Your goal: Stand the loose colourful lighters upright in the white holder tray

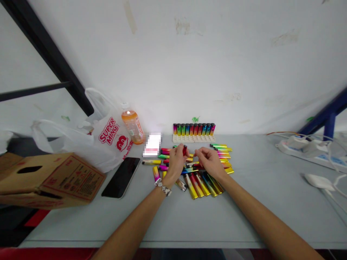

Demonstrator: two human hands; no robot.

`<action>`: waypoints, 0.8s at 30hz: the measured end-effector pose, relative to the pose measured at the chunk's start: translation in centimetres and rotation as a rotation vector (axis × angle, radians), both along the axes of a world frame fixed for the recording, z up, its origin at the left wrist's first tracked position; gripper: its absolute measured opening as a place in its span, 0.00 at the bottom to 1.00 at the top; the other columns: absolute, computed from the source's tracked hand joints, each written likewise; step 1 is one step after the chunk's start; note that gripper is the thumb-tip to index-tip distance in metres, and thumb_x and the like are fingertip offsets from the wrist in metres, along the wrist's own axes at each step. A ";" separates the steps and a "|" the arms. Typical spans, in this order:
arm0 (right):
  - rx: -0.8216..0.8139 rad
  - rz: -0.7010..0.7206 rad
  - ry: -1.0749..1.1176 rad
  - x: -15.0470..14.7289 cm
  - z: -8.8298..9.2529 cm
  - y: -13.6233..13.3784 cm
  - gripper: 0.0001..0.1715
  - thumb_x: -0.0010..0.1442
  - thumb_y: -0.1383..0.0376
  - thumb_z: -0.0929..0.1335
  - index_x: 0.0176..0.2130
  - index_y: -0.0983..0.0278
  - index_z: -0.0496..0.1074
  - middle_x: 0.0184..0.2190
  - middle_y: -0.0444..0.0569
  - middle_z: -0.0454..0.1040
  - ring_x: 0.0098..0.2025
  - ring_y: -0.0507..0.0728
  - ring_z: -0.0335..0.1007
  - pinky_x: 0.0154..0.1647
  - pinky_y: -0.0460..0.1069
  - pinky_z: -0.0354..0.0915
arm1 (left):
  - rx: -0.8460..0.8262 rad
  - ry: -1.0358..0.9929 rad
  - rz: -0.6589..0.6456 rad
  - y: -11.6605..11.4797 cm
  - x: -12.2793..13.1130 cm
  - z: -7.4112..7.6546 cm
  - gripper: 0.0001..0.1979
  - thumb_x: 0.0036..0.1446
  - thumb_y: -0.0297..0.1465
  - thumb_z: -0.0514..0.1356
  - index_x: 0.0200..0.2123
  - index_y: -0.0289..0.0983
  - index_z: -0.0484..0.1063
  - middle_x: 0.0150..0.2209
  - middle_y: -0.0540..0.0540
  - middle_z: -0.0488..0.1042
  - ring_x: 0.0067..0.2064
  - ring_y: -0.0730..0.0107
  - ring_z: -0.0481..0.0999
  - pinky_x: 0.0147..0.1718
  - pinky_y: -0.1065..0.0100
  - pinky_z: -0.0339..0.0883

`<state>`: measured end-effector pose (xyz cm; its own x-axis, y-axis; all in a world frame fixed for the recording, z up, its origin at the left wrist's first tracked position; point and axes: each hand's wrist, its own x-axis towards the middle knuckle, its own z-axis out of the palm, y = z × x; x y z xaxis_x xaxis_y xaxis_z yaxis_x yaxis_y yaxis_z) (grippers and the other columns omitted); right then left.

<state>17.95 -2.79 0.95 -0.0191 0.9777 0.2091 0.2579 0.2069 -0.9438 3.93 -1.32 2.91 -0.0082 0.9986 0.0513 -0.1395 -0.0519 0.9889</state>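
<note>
My left hand [176, 160] is closed around a red lighter [184, 150], held upright just above the table. My right hand [208, 160] hovers beside it with its fingers curled and pinched; what they hold, if anything, is hidden. Under and around both hands lie several shiny multicoloured lighters [202, 183], scattered flat on the grey table [189, 216]. Behind them a white rack [194, 138] holds a row of several lighters [193, 129] standing upright.
A black phone [121, 177] lies left of the lighters. A cardboard box [48, 178], a white plastic bag [105, 142] and an orange drink bottle [132, 126] stand at the left. A power strip with cables [311, 150] sits at the right.
</note>
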 end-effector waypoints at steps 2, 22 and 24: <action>-0.001 0.002 -0.003 0.0 0.0 0.0 0.28 0.59 0.42 0.65 0.28 0.64 0.70 0.16 0.39 0.59 0.19 0.50 0.51 0.22 0.47 0.50 | 0.001 0.003 -0.006 -0.1 -0.1 0.2 0.19 0.57 0.39 0.53 0.18 0.37 0.63 0.18 0.53 0.63 0.20 0.78 0.57 0.19 0.73 0.51; 0.028 0.018 -0.080 0.0 -0.9 0.2 0.24 0.63 0.48 0.64 0.26 0.63 0.69 0.16 0.40 0.61 0.21 0.50 0.54 0.24 0.47 0.53 | -0.055 -0.041 -0.080 -0.2 -0.3 -0.1 0.25 0.56 0.50 0.55 0.17 0.38 0.63 0.14 0.55 0.55 0.18 0.77 0.55 0.20 0.70 0.51; 0.035 0.021 -0.086 0.0 -0.9 0.2 0.24 0.63 0.48 0.64 0.25 0.63 0.68 0.17 0.40 0.61 0.21 0.51 0.55 0.24 0.47 0.53 | -0.030 -0.004 -0.052 -0.1 -0.2 -0.1 0.22 0.56 0.44 0.54 0.15 0.37 0.62 0.15 0.53 0.59 0.19 0.78 0.56 0.20 0.71 0.51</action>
<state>17.95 -2.60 0.06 -0.0591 0.9691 0.2394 0.3329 0.2453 -0.9105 3.77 -1.44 2.76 0.0439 0.9988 0.0213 -0.1449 -0.0147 0.9893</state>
